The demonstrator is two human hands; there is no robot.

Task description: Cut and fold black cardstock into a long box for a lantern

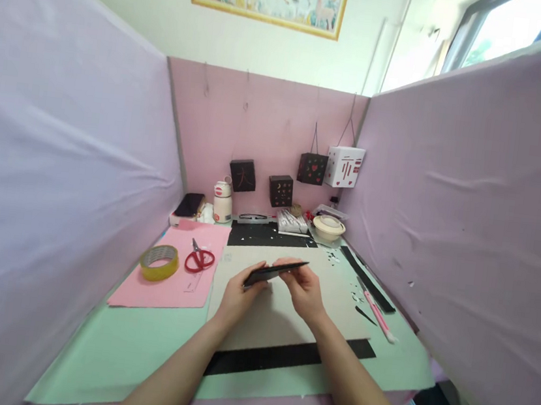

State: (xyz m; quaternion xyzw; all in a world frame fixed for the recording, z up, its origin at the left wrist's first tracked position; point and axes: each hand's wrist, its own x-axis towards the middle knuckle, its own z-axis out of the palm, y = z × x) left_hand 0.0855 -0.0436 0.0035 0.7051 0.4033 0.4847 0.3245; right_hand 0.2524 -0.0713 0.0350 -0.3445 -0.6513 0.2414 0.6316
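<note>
A flat piece of black card, perhaps folded, is held up above the grey-white board, tilted with its right end higher. My left hand grips its left end, thumb on top and fingers beneath. At its right part, my right hand pinches the card between thumb and fingers. The underside of the card and some fingertips are hidden. A long black strip lies along the board's near edge.
Left on pink paper lie a yellow tape roll and red scissors. To the right are a pink craft knife, a black strip and paper scraps. Behind stand a bottle and bowl; black box lanterns hang there.
</note>
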